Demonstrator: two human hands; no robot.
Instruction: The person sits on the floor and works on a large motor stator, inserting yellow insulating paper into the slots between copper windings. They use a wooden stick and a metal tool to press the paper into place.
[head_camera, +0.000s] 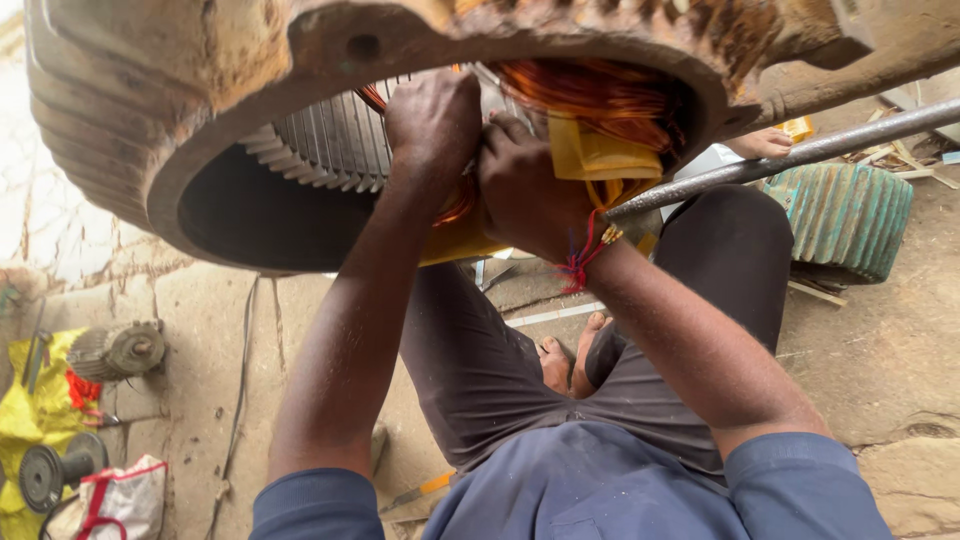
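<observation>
Your left hand (432, 120) is clenched on the copper winding (600, 95) at the mouth of the big rusty motor housing (150, 110) above your lap; your right hand (525, 190) grips the coil and yellow insulation paper (598, 158). Press evenly, keep strands inside the slotted core (330, 140), and don't tear the paper.

Left hand (432, 125) fisted; right hand (525, 190) curled, adjacent

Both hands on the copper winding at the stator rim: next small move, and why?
Probably press the copper coil further down with the left hand, right hand bracing the yellow insulation sheet: the coil bulges above the stator housing rim.
</observation>
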